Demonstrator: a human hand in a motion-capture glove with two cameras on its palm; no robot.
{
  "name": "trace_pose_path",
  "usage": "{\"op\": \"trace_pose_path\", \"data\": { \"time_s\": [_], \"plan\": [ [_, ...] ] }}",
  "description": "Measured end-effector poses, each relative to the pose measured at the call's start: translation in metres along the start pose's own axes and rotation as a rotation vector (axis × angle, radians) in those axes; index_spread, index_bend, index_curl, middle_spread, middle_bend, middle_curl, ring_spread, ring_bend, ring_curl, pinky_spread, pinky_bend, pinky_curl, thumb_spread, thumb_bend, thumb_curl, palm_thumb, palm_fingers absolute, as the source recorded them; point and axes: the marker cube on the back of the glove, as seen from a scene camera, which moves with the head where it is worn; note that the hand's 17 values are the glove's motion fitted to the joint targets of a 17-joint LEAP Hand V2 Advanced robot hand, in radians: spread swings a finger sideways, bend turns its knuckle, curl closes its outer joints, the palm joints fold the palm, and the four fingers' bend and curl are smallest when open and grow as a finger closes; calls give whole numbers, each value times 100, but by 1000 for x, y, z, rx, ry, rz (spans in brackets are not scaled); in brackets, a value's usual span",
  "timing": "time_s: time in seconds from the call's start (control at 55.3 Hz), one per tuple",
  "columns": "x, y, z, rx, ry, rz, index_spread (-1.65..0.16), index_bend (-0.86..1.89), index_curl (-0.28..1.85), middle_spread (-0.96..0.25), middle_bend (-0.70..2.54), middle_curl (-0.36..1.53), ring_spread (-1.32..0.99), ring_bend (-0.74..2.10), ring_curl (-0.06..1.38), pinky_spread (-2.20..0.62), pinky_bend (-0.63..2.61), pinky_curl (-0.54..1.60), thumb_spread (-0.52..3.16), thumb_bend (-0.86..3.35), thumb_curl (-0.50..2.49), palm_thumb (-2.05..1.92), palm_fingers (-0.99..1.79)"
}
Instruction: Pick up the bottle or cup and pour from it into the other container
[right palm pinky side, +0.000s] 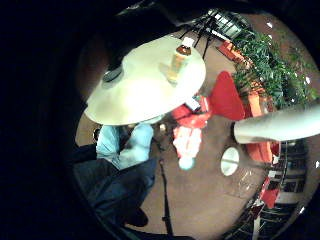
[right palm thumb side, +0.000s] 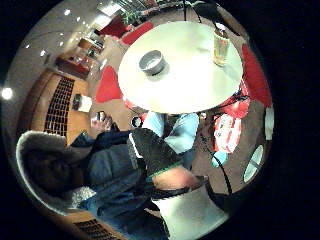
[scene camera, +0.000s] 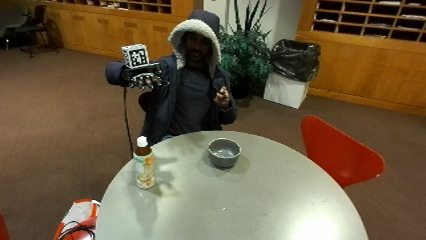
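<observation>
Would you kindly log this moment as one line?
gloved right hand raised, holding nothing | bottle capped, upright on table | bowl apart | pour not started

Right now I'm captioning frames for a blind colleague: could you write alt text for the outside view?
A seated person raises the gloved right hand beside their head, well above a round table and holding nothing. On the table stand a capped bottle of amber liquid and, apart from it, a grey cup; a red chair stands beside the table.
</observation>
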Motion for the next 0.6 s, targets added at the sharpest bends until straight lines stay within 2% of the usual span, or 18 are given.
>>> {"op": "trace_pose_path", "data": {
  "time_s": [0.072,0.145,0.181,0.47,0.56,0.596],
  "plan": [
    [-1,-8,1,53,-6,54,-28,26,13,2,30,11,11,21,7,22,29,11,59,12,10,25,42],
    [6,-13,-1,-5,-10,-60,-34,23,18,2,30,14,14,21,10,27,28,15,74,9,13,27,40],
    [7,-12,-2,-26,-10,-59,-35,22,20,3,29,16,15,20,11,29,28,16,80,8,15,27,40],
    [10,-14,1,-1,-8,-67,-40,17,27,3,26,24,18,19,16,34,25,23,97,-1,24,31,38],
    [7,-26,3,87,-16,80,-40,17,28,3,26,25,18,19,17,34,24,25,98,-2,26,32,38],
    [7,-22,4,83,-15,85,-40,16,28,3,26,26,19,19,17,35,24,25,98,-3,27,32,38]
  ]
}}
